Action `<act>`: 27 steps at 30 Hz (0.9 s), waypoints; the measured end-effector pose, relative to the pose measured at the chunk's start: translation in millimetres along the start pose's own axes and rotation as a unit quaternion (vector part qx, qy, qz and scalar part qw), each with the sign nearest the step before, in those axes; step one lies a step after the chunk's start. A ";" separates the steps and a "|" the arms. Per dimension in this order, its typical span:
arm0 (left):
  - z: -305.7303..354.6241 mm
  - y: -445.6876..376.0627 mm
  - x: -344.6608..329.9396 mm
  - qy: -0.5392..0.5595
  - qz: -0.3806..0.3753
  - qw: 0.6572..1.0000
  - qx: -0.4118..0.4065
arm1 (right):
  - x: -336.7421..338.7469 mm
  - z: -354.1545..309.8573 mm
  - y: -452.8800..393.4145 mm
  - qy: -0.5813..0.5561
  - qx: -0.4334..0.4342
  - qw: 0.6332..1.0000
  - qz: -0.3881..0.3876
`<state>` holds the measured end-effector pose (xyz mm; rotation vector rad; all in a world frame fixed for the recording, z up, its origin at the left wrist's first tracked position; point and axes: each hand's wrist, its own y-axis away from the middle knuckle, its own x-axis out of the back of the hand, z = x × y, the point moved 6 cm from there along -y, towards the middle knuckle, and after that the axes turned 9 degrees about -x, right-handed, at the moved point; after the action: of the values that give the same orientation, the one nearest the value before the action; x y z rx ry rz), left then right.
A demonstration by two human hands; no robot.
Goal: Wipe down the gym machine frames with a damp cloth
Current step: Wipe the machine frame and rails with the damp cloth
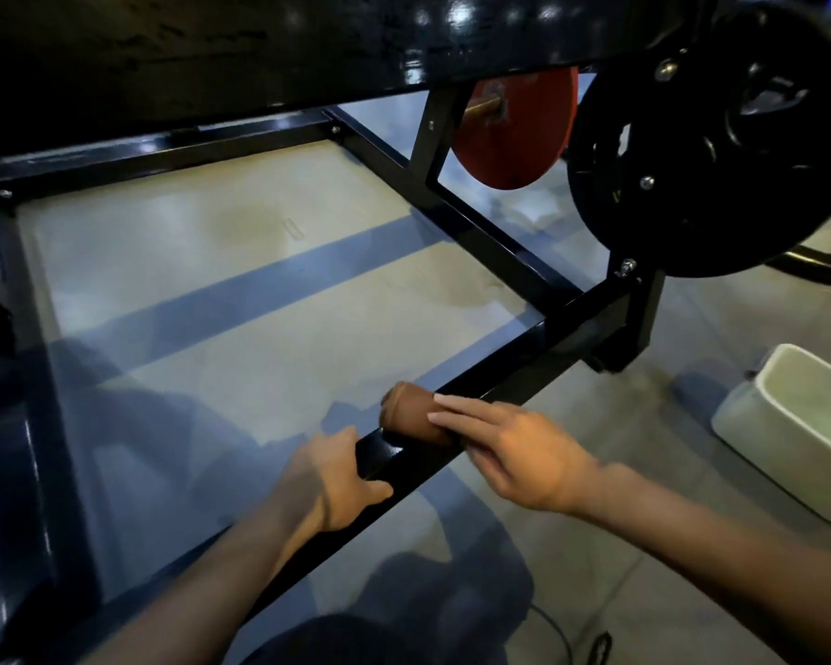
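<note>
Head view. Low black frame bar (500,376) runs diagonally across, close to the floor (236,280). Left hand (337,477) grips the bar, fingers curled over its top edge, likely to brace the body. Right hand (509,448) lies flat, fingers straight, pressing a brown rolled cloth (411,415) onto the bar just ahead of the left hand; flat pressure suits dragging it along the rail. White tub (797,424) sits on the floor at right, within reach, probably for rinsing. Black weight plate (716,151) and red plate (514,132) hang beyond.
</note>
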<state>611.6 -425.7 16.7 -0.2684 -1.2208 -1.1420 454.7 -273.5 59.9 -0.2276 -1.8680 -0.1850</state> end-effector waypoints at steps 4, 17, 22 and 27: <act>-2.4 1.3 -3.0 0.055 0.029 0.998 0.008 | 38.3 111.4 -15.6 0.004 -0.115 0.991 0.069; 16.9 -17.9 17.2 -0.105 -0.110 0.988 0.021 | 25.5 55.3 -24.1 -0.034 -0.181 0.983 -0.015; 29.4 -23.1 19.2 -0.125 -0.131 0.983 0.022 | 40.4 70.0 -23.2 0.000 -0.089 0.996 -0.020; 58.4 -24.2 40.2 -0.184 -0.167 0.969 0.001 | 73.6 157.3 -23.9 -0.045 -0.398 0.913 0.076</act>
<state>553.7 -417.6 63.6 -0.2885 -1.6401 -1.4226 282.0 -254.0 82.2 -0.9493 -1.7648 -0.8419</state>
